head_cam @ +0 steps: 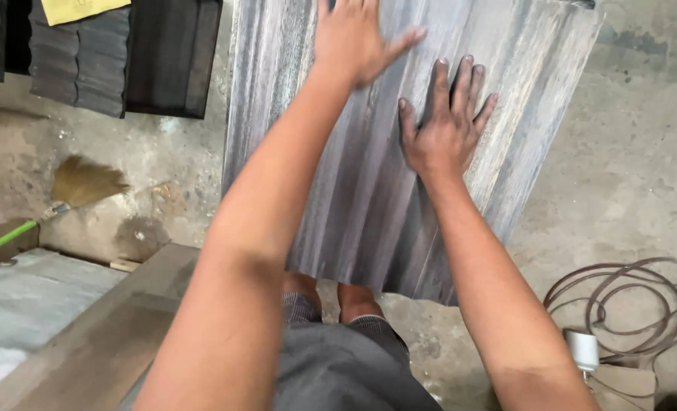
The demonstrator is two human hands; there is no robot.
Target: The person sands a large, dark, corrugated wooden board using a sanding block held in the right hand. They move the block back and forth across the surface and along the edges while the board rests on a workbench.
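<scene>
Two bare hands press flat against a grey, streaked corrugated metal sheet (369,175) that stands tilted over a rough concrete floor (627,175), its lower edge just in front of the person's knees. The left hand (357,34) lies high on the sheet near the top of the frame, fingers spread, thumb out to the side, fingertips cut off by the frame edge. The right hand (446,125) rests lower and to the right, palm down, its dusty fingers splayed on the ridges; neither hand grips anything. Both forearms cross the middle of the view and hide part of the sheet's lower half. Behind it, at upper left, stacks of dark ridged roofing panels (99,61) stand with a yellow sheet of paper (80,7) on top. A straw broom with a green handle (65,194) lies on the floor at left, beside a grey board (19,304) and a worn wooden plank (118,327). At lower right, a coiled brownish cable (620,297) lies near a small white plug-like block (582,350), well apart from the sheet.
</scene>
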